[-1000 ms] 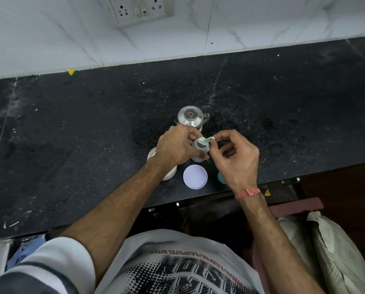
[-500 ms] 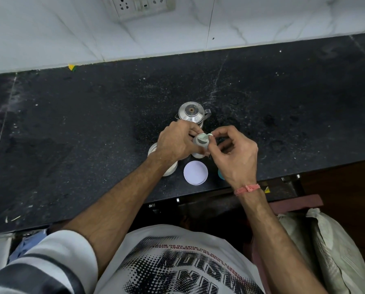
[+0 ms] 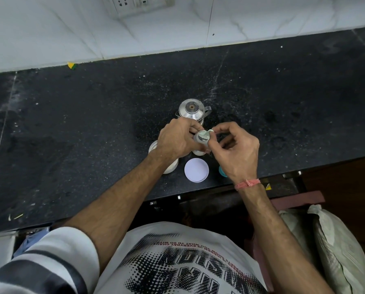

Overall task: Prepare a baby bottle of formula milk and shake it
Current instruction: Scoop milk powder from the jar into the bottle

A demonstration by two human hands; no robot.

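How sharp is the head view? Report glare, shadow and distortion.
Head view: the hands and bottle are fairly sharp; glare sits on the steel kettle lid; a soft shadow darkens the counter left of the kettle; wide-angle distortion bows the wall edge and counter.

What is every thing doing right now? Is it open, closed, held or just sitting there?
baby bottle: uncapped, gripped by the left hand.
scoop: pinched by the right hand at the bottle's mouth.
steel kettle: lid on, standing on the counter.
white tub: on the counter, mostly hidden by the left wrist; open or shut unclear.
white lid: off, lying flat.
teal thing: mostly hidden by the right hand.
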